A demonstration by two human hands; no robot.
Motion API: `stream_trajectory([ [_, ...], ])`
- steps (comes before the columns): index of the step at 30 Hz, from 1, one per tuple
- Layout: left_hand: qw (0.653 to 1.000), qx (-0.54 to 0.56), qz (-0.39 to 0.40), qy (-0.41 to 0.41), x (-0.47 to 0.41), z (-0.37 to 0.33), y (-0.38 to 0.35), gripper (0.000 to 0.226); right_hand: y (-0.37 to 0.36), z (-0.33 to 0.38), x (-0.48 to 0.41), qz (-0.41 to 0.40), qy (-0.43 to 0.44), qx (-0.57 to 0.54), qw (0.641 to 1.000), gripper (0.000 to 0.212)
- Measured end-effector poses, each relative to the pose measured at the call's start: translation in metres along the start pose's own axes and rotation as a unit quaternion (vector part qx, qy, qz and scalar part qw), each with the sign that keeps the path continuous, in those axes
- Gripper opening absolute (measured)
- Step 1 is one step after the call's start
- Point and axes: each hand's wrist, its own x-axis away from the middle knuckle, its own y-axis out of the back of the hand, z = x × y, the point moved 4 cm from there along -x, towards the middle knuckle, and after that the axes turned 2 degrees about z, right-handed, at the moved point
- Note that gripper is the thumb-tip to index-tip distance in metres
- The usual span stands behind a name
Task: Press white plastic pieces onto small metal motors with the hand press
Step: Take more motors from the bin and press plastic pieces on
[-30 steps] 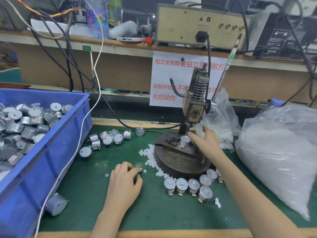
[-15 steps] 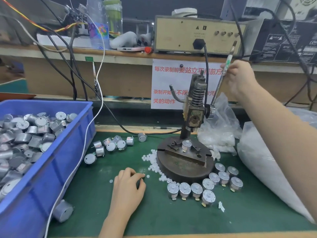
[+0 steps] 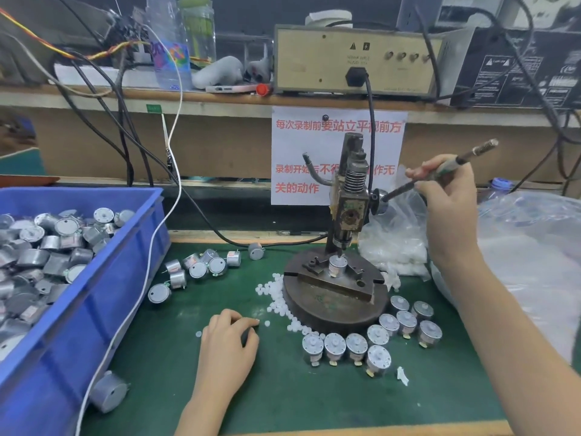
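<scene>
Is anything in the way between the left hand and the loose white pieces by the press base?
Nothing visible. The left hand rests on the green mat, fingertips beside the nearest white pieces; only bare mat lies between.

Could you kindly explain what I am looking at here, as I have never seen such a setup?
This is one view from a camera worn on a person's head, looking down at a workbench. In the middle stands a hand press on a round base, with one small metal motor seated under its ram. The right hand grips the press lever. The left hand rests, fingers curled, on the green mat beside loose white plastic pieces; whether it holds anything is unclear. A row of motors stands in front of the base, and a blue bin holds many more. A clear plastic bag sits at the right.
</scene>
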Motion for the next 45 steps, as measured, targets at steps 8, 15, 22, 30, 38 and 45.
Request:
stream_trajectory([
  [8, 1.0, 0.002, -0.003, 0.001, 0.0, 0.0, 0.0, 0.021, -0.006, -0.004, 0.003, -0.057, -0.007, -0.051, 0.997, 0.033],
  [15, 1.0, -0.014, 0.003, -0.002, 0.0, -0.001, 0.001, 0.021, -0.008, -0.004, -0.016, -0.048, -0.047, -0.037, 0.997, 0.031],
  [22, 1.0, -0.007, 0.007, -0.005, 0.0, -0.002, 0.002, 0.022, -0.012, -0.025, -0.071, -0.001, -0.163, -0.034, 0.986, 0.036],
  [30, 0.999, -0.026, 0.013, -0.015, 0.0, -0.001, 0.0, 0.028, -0.018, -0.114, 0.048, 0.073, -0.392, 0.201, 0.895, 0.028],
  [38, 0.999, -0.031, 0.011, -0.023, 0.0, -0.001, -0.001, 0.024, -0.052, -0.135, 0.071, 0.175, -0.198, 0.464, 0.845, 0.045],
  [45, 0.995, -0.049, -0.005, -0.087, 0.004, -0.01, 0.002, 0.024, -0.061, -0.115, 0.096, 0.166, -0.115, 0.474, 0.857, 0.039],
])
